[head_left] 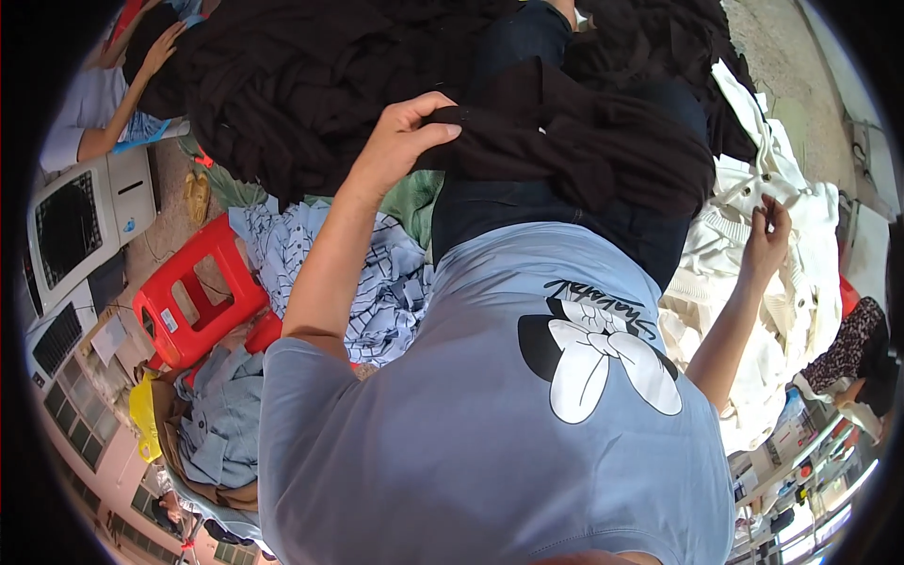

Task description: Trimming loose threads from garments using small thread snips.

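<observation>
A black cloth garment (584,141) lies rumpled across my lap, with a tiny white speck on it. My left hand (407,135) pinches its left edge between thumb and fingers. Off to the right, my right hand (770,234) is raised in front of a heap of white knit garments (725,245) with buttons. Its fingers are curled together, and whatever they may hold is too small to make out. Beyond my knees spreads a large pile of black garments (292,85).
Blue-and-white checked garments (391,282) lie left of me, beside a red plastic stool (202,292). Further left are a bag of grey-blue clothes (221,414) and a white vehicle (89,226). A co-worker's hand (162,49) touches dark cloth at the upper left.
</observation>
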### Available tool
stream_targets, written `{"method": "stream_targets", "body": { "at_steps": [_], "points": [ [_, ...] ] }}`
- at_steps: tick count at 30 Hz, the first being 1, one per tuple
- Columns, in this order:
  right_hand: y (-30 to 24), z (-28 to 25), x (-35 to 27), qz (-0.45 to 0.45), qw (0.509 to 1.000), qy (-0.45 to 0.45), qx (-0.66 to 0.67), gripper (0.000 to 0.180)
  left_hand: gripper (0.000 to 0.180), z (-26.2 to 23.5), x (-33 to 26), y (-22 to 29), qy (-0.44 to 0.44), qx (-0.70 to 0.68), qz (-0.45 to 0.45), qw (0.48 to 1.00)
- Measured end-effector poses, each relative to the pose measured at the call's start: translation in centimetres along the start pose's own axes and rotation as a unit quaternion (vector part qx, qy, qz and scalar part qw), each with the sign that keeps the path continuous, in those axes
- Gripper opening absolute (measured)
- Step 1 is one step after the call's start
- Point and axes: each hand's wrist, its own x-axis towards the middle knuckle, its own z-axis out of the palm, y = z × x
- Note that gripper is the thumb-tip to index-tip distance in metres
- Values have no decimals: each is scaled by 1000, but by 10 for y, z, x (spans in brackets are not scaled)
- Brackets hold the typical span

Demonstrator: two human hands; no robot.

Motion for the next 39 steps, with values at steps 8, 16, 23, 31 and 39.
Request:
{"method": "stream_targets", "body": {
  "at_steps": [8,16,23,31,39],
  "points": [
    [-167,101,-31,-197,906,-255,273,26,15,7,-9,35,-85,9,-48,995],
    [-235,148,-16,-73,703,-607,363,17,50,19,-24,76,-88,-68,-26,994],
    [-186,130,-18,-55,699,-645,305,17,58,10,-5,47,-115,1,-9,993],
    [-205,147,-34,-1,710,-574,407,29,56,32,11,55,-142,8,16,990],
    [-168,129,-33,65,759,-559,329,20,59,14,15,28,-147,24,-8,989]
  ]
}}
